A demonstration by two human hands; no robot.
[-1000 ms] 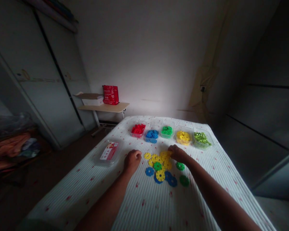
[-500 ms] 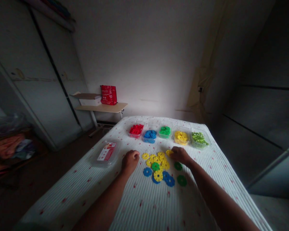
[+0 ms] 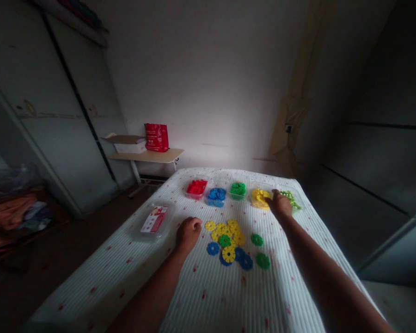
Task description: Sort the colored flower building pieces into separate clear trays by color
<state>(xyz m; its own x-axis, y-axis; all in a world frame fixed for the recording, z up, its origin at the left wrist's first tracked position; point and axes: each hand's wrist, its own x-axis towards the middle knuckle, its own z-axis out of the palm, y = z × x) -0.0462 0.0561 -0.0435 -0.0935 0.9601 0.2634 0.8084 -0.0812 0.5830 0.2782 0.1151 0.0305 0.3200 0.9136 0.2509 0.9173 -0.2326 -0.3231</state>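
At the middle of a white ribbed cloth with small red marks, a loose pile of flat yellow notched plastic discs is lying; clock directions are running from this pile, with twelve pointing away from the person. One round green notched plastic disc is resting on top of it. At six o'clock a single yellow notched disc is overlapping the edge of a blue one, and two more blue notched plastic discs are lying together at five o'clock. A lone blue notched disc is sitting between seven and eight, while two separate green notched discs are lying at three and four.

At nine o'clock the left hand is hanging just beside the pile, its grip curling into a loose fist. Toward two o'clock the right hand is hovering at the right edge of a clear plastic tub of yellow pieces, fingers pointing at its contents; I cannot tell whether that grip is pinching anything. The hand is also partly covering a clear plastic tub of lime-green pieces.

At twelve a clear plastic tub of green pieces is standing, with a clear plastic tub of blue pieces between eleven and twelve and a clear plastic tub of red pieces at eleven.
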